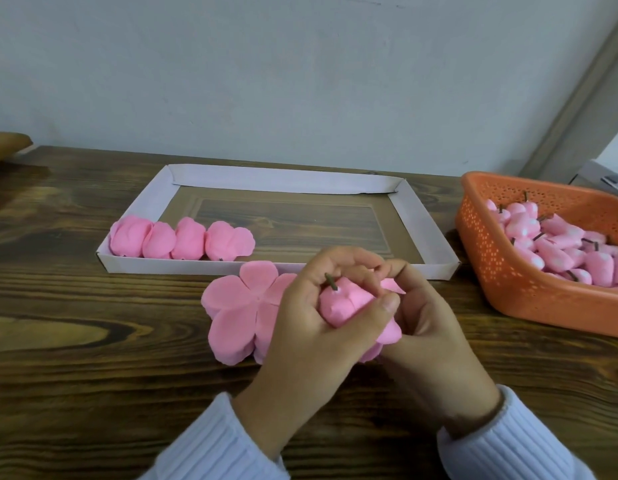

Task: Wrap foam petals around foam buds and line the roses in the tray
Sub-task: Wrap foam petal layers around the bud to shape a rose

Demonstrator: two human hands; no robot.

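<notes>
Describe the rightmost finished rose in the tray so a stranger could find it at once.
Find the white cardboard tray on the wooden table. Four pink roses line its near-left corner; the one wanted is the rightmost rose. Only it borders bare tray floor, with a petal flaring sideways.

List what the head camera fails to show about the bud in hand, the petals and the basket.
Head view, bud: underside and how far its petal wraps, covered by the left hand and right hand gripping it.
Petal stack: its right part and sheet count, behind the hands.
Basket: right end cut off by the frame edge.
Brown object, left edge: cut off, unidentifiable.
</notes>
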